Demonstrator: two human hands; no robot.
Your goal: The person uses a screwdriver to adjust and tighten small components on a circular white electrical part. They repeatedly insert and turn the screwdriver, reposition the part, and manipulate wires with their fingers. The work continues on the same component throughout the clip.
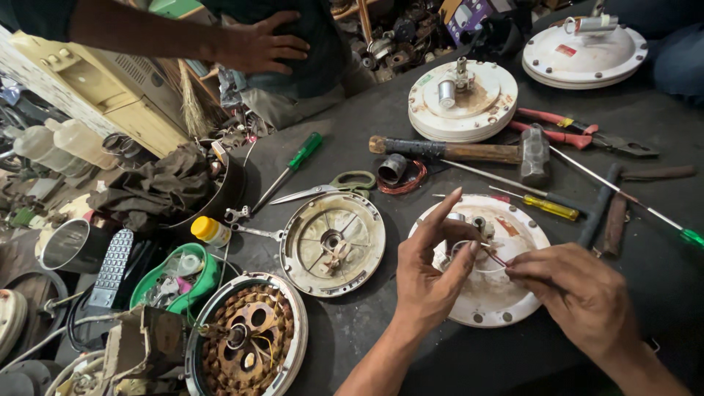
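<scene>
1. Left hand (429,268): raised over the white round cover (488,293), thumb and index fingertip pinched on a small ring-shaped part (460,248); the other fingers are spread upward.
2. Right hand (579,290): fingers closed on a thin reddish wire (496,257), whose tip meets the ring-shaped part just beside the left fingertips.
3. White round cover: lies flat on the dark worktop (381,323) directly beneath both hands, its rim studded with bolt holes.
4. Open metal cover (334,243): sits to the left of the white cover, inner ribs facing up, near but apart from it.
5. Wound copper core (246,341): rests in its round shell at the near left edge of the worktop.
6. Hammer (469,151): lies across the worktop beyond the hands, head to the right, wooden handle with a dark grip.
7. Green-handled screwdriver (290,167) and scissors (330,187): lie side by side beyond the open metal cover.
8. Yellow-handled screwdriver (539,204): lies just beyond the white cover's far rim.
9. Red-handled pliers (579,133): lie to the right of the hammer head.
10. Two further white round housings (462,99) (584,53): stand at the far side of the worktop.
11. Another person's hand (257,45): rests open against a dark shirt at the top left, well apart from the work.
</scene>
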